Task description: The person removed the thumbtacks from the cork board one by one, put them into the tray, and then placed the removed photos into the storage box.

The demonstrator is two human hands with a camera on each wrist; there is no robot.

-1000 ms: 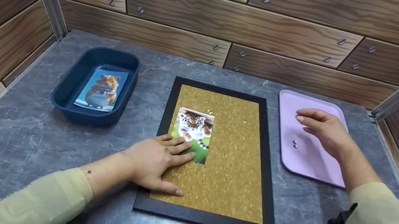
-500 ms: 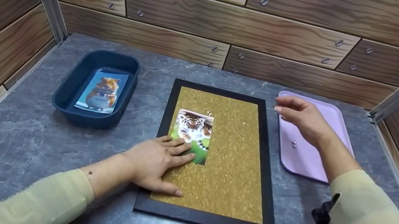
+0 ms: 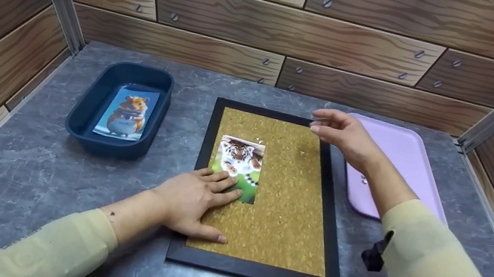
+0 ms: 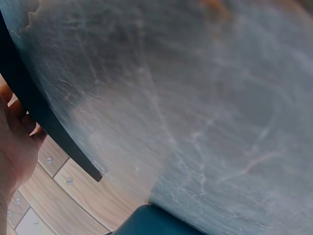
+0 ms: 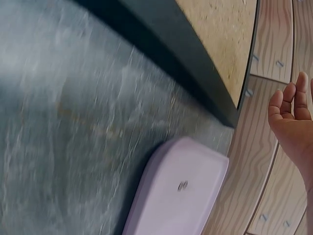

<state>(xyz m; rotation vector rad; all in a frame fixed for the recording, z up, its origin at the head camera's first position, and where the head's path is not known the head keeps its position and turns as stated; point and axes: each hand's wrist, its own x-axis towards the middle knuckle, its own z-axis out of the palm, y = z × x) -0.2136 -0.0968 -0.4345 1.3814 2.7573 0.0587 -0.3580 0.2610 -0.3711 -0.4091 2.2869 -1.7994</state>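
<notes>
In the head view, my left hand (image 3: pixel 189 199) lies with spread fingers on the lower part of a tiger picture card (image 3: pixel 239 155). The card lies on a cork board (image 3: pixel 283 220) with a black frame. My right hand (image 3: pixel 348 135) hovers over the board's far right corner. Its thumb and fingertips are close together; whether a tiny thing sits between them is too small to tell. Small silvery pieces (image 3: pixel 364 179), perhaps pins, lie on the pink tray (image 3: pixel 407 140), and also show in the right wrist view (image 5: pixel 182 185).
A dark blue bin (image 3: pixel 74 122) at the left holds a hamster picture card (image 3: pixel 128 113). Small shiny specks show on the cork near the tiger card's top edge and right of it. Wood-patterned walls (image 3: pixel 248 13) enclose the grey marbled tabletop (image 3: pixel 184 93).
My right hand has moved left from above the pink tray to the framed board's far right corner. The left hand and the tiger card have stayed in place.
</notes>
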